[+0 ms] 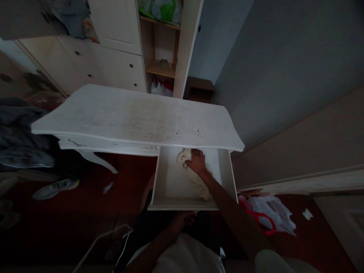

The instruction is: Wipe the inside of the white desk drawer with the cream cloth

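In the head view my right hand [196,162] reaches into the pulled-out white drawer [170,185]. Its fingers are closed on a bunched cream cloth [185,156], pressed toward the back of the drawer floor. A longer part of the cloth trails under my wrist toward the drawer front. My left hand [183,220] is low in front of the drawer, near my lap, with nothing visible in it. Its fingers look loosely stretched out, though the light there is dim. The drawer belongs to a white table [142,117] whose top has dark smudges and scratches.
Behind the table stands a white cabinet [113,64] with an open door and shelves holding bags. A grey wall [278,76] rises at right. A white plastic bag [270,212] with red straps, a shoe [57,189] and a pale cable [99,237] lie lower down.
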Demonstrator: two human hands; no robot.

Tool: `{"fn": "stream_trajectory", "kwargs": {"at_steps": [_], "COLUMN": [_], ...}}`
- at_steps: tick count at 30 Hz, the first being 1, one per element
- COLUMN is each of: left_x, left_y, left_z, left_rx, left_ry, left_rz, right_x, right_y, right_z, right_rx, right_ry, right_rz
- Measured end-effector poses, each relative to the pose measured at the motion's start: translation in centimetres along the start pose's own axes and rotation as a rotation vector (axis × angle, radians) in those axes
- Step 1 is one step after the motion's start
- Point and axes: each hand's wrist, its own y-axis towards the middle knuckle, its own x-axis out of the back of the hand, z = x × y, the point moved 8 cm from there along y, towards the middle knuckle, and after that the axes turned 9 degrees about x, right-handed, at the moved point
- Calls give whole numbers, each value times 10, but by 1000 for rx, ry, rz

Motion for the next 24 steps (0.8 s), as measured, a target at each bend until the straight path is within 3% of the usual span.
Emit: {"fn": "stream_trajectory", "kwargs": {"at_steps": [8,14,18,24], "left_x": [1,2,-1,-5], "left_y": [7,8,-1,-5], "left_z": [6,6,0,-4], "left_rx": [26,29,14,-7], "left_ry": [36,30,38,62], "left_rz": [17,10,16,33], "right_x": [-22,-25,-24,-27], "right_y": [28,38,13,-61], "right_z": [104,125,134,168], "right_rx": [235,388,555,637], "right_ry": [64,37,-28,-73], "right_rz": [60,147,226,333]}}
